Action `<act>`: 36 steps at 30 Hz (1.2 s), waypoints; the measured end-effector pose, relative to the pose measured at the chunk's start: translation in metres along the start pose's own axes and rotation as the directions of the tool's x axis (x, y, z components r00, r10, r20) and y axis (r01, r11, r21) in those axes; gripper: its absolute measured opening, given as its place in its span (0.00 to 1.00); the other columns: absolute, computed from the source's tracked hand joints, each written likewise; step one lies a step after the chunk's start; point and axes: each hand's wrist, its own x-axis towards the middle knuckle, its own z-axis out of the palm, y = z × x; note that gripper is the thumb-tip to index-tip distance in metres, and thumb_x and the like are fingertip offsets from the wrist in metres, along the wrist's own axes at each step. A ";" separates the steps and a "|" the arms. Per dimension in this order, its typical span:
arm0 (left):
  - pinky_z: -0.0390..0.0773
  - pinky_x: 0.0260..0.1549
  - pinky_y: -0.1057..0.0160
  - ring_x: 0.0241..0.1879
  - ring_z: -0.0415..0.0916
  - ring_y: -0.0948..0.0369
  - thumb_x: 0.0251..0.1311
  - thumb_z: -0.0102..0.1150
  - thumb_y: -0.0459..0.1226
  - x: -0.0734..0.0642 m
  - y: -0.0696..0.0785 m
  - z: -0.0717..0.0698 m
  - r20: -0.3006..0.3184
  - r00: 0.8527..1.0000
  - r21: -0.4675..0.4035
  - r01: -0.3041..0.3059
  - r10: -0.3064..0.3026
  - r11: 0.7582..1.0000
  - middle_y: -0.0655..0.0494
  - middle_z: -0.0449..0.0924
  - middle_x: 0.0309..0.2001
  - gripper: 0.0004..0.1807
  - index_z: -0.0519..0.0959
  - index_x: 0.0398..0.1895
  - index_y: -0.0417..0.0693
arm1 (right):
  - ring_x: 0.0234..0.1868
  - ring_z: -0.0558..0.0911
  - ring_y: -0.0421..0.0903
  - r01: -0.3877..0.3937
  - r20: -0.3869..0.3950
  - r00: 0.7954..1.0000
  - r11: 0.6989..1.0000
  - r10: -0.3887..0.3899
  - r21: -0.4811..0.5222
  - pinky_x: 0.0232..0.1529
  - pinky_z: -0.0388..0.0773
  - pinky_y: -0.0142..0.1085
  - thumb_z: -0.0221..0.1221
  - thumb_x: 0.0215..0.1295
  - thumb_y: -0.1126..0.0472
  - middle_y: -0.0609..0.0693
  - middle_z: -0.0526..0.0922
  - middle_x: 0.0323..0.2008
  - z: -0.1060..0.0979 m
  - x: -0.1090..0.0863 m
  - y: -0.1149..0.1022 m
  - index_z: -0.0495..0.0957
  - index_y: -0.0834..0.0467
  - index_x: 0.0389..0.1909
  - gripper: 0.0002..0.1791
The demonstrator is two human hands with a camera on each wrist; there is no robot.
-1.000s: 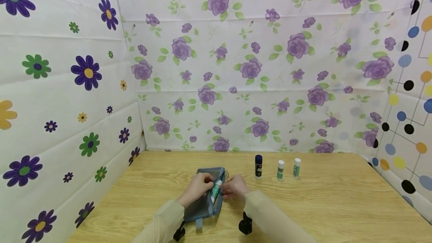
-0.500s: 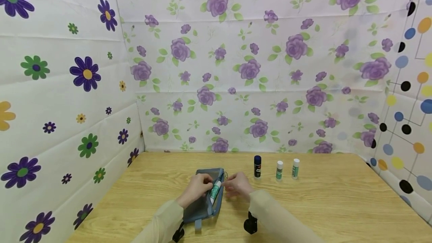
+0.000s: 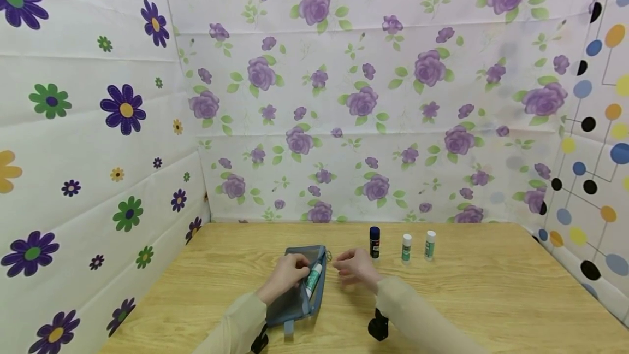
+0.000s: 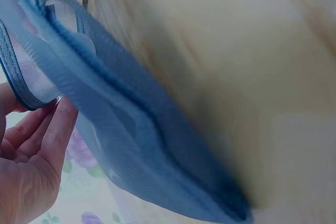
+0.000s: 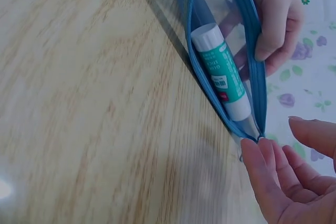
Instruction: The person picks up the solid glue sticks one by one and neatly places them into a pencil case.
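A blue mesh zip pouch (image 3: 282,310) lies on the table with its zipped mouth open toward the right. Inside the mouth rests a green and white glue stick (image 5: 223,72), tilted, its white cap toward the top in the right wrist view. My left hand (image 3: 285,276) pinches the zipper edge of the pouch between thumb and fingers, as the left wrist view also shows. My right hand (image 3: 358,266) hovers just right of the pouch, fingers loosely bent and thumb apart, holding nothing. Part of the pouch is hidden behind the left hand.
Standing upright at the back right are a dark glue stick with a navy cap (image 3: 374,242) and two white-capped green glue sticks, one nearer (image 3: 406,248) and one farther right (image 3: 429,245). Patterned cloth walls (image 3: 319,97) enclose the wooden table (image 3: 467,299).
My right hand has let go of the glue stick in the pouch and moved right, away from it. The left hand keeps its grip on the pouch edge.
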 end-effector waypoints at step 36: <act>0.73 0.14 0.64 0.15 0.70 0.60 0.57 0.52 0.28 0.000 -0.002 0.000 0.004 1.000 -0.006 0.011 -0.011 1.000 0.55 0.74 0.28 0.08 0.78 0.38 0.35 | 0.37 0.78 0.57 0.009 -0.045 0.999 0.998 -0.012 -0.057 0.31 0.77 0.44 0.64 0.54 0.56 0.54 0.78 0.34 -0.054 -0.010 -0.008 0.75 0.66 0.42 0.20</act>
